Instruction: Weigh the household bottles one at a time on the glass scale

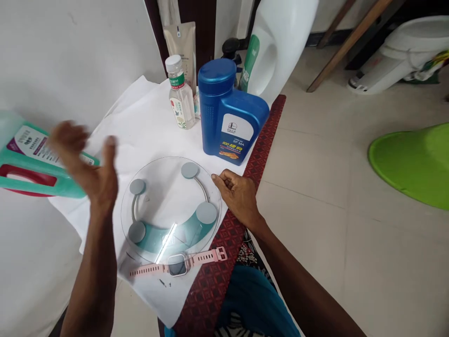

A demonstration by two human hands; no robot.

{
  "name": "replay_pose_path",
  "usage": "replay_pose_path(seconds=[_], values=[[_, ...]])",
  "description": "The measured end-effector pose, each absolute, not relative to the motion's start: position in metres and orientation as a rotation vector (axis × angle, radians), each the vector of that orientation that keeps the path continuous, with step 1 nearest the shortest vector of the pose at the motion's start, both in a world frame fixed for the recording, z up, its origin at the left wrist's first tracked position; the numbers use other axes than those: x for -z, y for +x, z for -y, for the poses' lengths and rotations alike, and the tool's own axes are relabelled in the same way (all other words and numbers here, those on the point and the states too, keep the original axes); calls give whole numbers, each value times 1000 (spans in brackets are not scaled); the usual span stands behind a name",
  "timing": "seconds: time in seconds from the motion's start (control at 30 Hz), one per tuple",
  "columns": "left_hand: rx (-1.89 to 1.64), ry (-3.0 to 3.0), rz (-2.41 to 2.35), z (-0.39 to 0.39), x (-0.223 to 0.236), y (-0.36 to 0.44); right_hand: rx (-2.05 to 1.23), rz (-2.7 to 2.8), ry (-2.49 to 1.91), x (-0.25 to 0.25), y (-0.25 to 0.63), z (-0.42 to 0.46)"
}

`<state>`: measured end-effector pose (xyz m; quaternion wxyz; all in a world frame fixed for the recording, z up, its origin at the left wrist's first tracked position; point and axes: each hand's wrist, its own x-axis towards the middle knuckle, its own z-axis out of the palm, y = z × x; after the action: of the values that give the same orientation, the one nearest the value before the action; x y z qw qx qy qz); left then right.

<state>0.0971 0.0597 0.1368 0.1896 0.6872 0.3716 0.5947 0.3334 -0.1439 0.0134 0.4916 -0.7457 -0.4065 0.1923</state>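
A round clear-glass bathroom scale [185,236], with grey discs and a teal band, lies on the white cloth. My right hand [238,193] is closed beside its right rim, thumb tip at the glass edge. Whatever its curled fingers hold, if anything, is hidden. Raised to the left of the scale is my left hand [93,171], open and blurred, fingers and thumb apart. Behind it lies a green jug [45,180] with a red handle. A pink-strapped smartwatch [177,265] rests at the scale's near edge. Just beyond my right hand stands a blue bottle [217,107].
Behind the scale stand a white-capped clear bottle [182,100], a beige tube [185,47] and a large white jug [277,51]. A red patterned edge [210,285] borders the cloth. On the floor to the right are a green plastic item [414,164] and a white bucket [396,56].
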Motion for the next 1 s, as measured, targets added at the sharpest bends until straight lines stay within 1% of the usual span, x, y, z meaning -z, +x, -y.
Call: replay_pose_path(seconds=[0.03,0.1,0.23,0.33,0.43,0.6,0.77,0.87,1.0], values=[[-1537,2051,-897,-54,-135,124,-467,985,-1804,-14,334,144],[-1236,2069,-704,-51,-131,175,-469,979,-1790,-14,334,145],[-903,2010,-426,-71,-119,254,-491,978,-1755,-14,334,145],[-695,1923,-300,-86,-112,286,-509,970,-1729,-14,335,145],[-572,1842,-278,-91,-111,295,-525,954,-1711,-14,335,145],[-604,1810,-308,-78,-108,293,-535,953,-1712,-14,336,145],[-782,1828,-396,-47,-107,286,-535,942,-1718,-14,335,145],[-966,1780,-446,-37,-120,267,-537,948,-1717,-12,335,146],[-1244,1709,-425,-33,-151,213,-499,952,-1711,-9,335,146]])
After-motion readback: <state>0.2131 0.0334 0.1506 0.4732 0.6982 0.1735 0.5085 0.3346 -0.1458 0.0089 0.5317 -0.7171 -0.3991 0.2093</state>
